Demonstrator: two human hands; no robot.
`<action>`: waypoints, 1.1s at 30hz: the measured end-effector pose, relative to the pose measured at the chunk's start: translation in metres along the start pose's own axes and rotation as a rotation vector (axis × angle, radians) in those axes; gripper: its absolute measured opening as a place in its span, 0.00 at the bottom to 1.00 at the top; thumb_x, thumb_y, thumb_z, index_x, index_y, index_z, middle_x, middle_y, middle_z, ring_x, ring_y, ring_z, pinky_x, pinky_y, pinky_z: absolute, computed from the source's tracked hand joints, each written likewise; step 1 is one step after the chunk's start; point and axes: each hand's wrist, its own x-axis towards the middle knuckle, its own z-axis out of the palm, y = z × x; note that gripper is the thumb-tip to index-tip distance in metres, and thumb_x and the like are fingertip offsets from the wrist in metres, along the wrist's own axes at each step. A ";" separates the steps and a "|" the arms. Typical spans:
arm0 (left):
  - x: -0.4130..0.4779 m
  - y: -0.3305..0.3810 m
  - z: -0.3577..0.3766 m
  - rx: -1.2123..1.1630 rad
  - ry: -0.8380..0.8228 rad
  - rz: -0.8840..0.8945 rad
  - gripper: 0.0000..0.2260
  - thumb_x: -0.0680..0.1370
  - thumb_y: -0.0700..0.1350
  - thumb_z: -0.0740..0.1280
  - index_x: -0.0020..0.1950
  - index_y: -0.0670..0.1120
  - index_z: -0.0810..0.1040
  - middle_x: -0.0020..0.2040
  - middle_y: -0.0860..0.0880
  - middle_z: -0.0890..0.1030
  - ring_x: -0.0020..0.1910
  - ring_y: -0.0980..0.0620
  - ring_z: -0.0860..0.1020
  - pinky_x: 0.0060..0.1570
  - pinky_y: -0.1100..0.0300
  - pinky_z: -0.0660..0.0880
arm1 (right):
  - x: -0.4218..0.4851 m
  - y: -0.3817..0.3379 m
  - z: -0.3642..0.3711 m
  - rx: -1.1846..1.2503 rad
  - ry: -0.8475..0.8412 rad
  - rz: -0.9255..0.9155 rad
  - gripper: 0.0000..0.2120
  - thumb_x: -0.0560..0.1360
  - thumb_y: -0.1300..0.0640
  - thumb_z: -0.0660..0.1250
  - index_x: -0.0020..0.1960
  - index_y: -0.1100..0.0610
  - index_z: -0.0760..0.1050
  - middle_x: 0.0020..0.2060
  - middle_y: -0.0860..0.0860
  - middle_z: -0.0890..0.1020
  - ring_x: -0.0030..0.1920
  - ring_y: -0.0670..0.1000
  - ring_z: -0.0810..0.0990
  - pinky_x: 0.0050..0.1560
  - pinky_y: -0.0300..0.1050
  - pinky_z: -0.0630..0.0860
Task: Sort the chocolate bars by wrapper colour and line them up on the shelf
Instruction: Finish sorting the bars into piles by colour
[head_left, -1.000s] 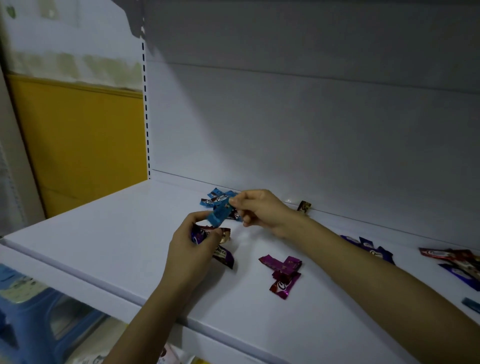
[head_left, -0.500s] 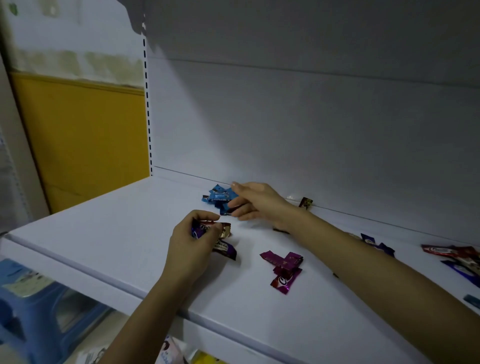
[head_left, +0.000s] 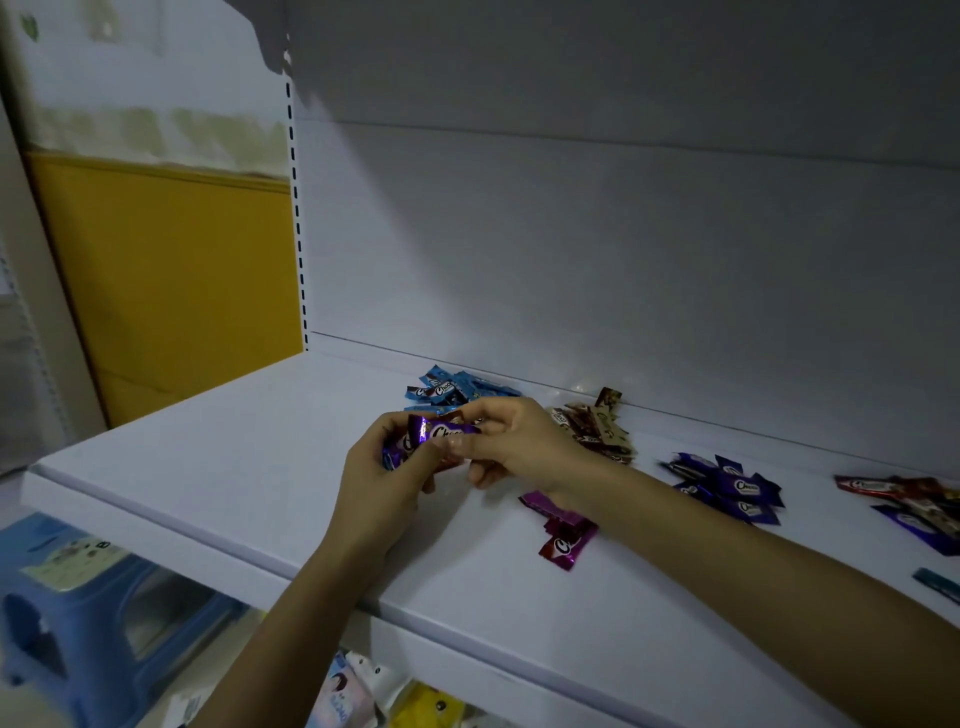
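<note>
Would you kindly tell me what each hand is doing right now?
Left hand: fingers curled round a small bunch of bars.
Right hand: pinching the purple bar on top of that bunch.

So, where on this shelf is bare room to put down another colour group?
The widest bare patch of the shelf lies between its left end and the blue pile. A front strip before the magenta bars is bare, though the right forearm crosses it. Crowded: the back, from the blue pile past the brown pile and purple pile to the mixed pile.
</note>
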 end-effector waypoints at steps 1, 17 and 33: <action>0.000 0.000 0.000 0.011 -0.005 -0.009 0.05 0.77 0.40 0.68 0.50 0.50 0.78 0.35 0.50 0.79 0.27 0.60 0.73 0.24 0.69 0.69 | 0.000 0.000 -0.002 -0.017 0.012 0.000 0.14 0.73 0.61 0.72 0.58 0.59 0.76 0.35 0.50 0.83 0.29 0.45 0.79 0.32 0.40 0.78; -0.006 0.001 0.007 0.272 -0.137 0.013 0.03 0.76 0.43 0.69 0.49 0.48 0.79 0.41 0.51 0.79 0.35 0.53 0.75 0.29 0.69 0.72 | -0.070 0.046 -0.146 -0.385 0.568 0.020 0.06 0.77 0.64 0.65 0.48 0.59 0.81 0.31 0.47 0.80 0.22 0.39 0.73 0.24 0.31 0.69; -0.007 0.003 0.011 0.189 -0.102 0.014 0.01 0.76 0.42 0.69 0.46 0.48 0.79 0.37 0.48 0.77 0.23 0.61 0.72 0.22 0.72 0.67 | -0.070 0.026 -0.112 -0.693 0.409 -0.040 0.07 0.74 0.48 0.68 0.48 0.50 0.79 0.39 0.48 0.81 0.39 0.46 0.78 0.41 0.41 0.74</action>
